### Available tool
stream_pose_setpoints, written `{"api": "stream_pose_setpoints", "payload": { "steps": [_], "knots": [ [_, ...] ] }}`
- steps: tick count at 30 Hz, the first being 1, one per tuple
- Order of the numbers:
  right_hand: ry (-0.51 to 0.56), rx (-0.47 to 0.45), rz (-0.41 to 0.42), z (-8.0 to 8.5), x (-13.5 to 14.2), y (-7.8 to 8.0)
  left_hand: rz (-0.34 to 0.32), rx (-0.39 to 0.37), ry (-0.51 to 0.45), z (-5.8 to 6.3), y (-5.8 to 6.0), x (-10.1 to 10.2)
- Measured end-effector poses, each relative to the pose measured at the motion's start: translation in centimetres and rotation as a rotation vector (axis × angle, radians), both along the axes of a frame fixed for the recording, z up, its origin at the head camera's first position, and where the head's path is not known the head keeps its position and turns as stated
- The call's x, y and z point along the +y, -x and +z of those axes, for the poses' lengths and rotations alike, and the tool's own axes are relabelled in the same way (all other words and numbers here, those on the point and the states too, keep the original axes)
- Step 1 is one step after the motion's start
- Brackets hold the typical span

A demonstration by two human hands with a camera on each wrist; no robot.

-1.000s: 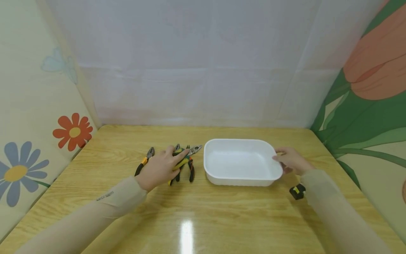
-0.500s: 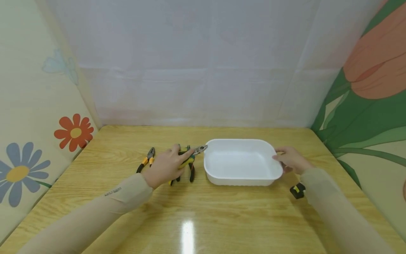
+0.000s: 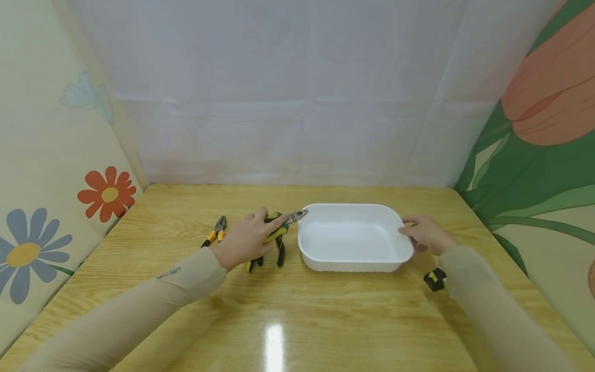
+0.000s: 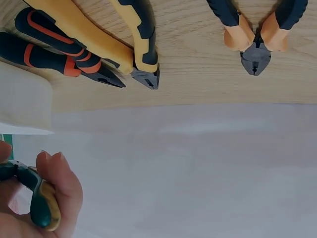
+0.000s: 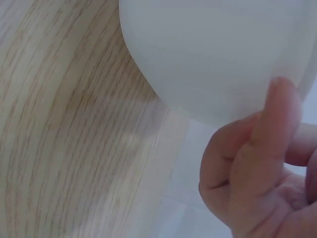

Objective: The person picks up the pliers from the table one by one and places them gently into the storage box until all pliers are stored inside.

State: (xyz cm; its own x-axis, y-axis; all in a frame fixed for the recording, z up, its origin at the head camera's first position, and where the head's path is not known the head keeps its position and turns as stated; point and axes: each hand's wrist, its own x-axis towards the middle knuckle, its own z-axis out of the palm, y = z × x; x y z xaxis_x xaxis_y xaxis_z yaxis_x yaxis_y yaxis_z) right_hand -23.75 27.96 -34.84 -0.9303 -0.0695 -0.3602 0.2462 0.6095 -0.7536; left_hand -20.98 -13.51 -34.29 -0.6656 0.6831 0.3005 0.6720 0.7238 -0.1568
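Left fingers (image 4: 69, 191) round silver-headed, green-and-yellow-handled pliers (image 3: 280, 232)

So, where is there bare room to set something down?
Free: the near table, between the sleeves; the strip between the white tub and the backdrop; the tub's inside. Crowded: left of the tub, with pliers about the left hand; right of it, with the right hand and the black-and-yellow item.
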Motion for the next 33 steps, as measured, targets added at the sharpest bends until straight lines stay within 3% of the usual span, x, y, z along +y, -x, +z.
{"api": "stream_pose_setpoints", "payload": {
  "steps": [11,23,33],
  "knots": [
    [-0.011,-0.003,-0.009,0.2,-0.3,-0.2,-0.024,0.079,0.066,-0.3,0.4,1.2],
    [-0.006,0.022,0.025,0.3,-0.2,-0.3,0.0,-0.054,0.132,0.2,0.5,3.0],
    [0.001,0.021,0.036,0.3,-0.1,-0.3,-0.064,-0.026,0.133,0.6,0.8,4.4]
  ]
}}
